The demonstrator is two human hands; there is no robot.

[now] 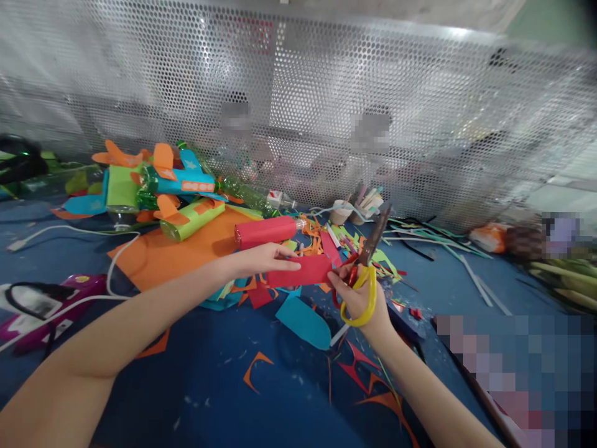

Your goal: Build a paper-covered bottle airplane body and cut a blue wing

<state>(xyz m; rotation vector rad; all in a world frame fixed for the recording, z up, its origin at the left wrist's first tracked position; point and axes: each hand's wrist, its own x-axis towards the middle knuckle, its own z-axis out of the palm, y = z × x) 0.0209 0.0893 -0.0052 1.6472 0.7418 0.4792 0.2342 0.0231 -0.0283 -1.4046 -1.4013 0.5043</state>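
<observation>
A rectangular piece of red paper [308,271] is stretched between my two hands above the blue surface. My left hand [261,258] is closed at its upper left edge, with the thumb lying over the paper. Scissors [365,267] with yellow and red handles sit in my right hand [370,308], blades pointing up and away from the paper. The fingertips of that same hand also touch the paper's right end. Just beyond lies a plastic bottle wrapped in red paper [265,231]. A blue rounded paper piece [305,322] lies below the red paper.
Bottle planes of blue, green and orange paper [186,180] stand at the back left, by a large orange sheet [144,255]. Paper scraps [357,364] litter the blue table [224,398]. A purple device [79,292] with cables lies left. Behind rises a perforated metal screen [298,81].
</observation>
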